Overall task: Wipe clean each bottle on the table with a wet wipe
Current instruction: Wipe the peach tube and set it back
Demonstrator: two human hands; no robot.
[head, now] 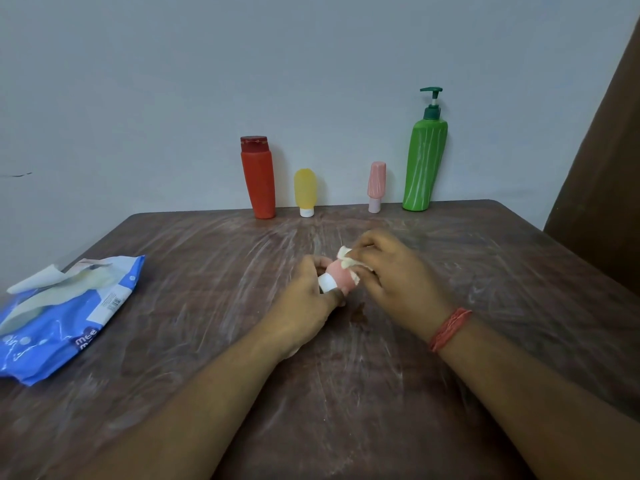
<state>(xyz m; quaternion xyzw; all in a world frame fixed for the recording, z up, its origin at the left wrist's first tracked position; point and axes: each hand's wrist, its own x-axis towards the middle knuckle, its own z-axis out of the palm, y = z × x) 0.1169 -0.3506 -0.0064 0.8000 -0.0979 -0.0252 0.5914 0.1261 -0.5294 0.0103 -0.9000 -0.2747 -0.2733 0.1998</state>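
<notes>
Dim, even indoor light with soft shadows; pale sheen streaks the tabletop (214,306), wide-angle bending at the edges, mild overall softness.

My left hand (304,299) curls its fingers (317,268) in a grip; my right hand (398,275) pinches, both forearms reaching forward.

We count five bottles: red bottle (258,178), yellow bottle (305,191), pink striped bottle (376,186), green pump bottle (424,157), small pink bottle (341,277); one wet wipe (347,258); one wipes pack (65,317).
</notes>
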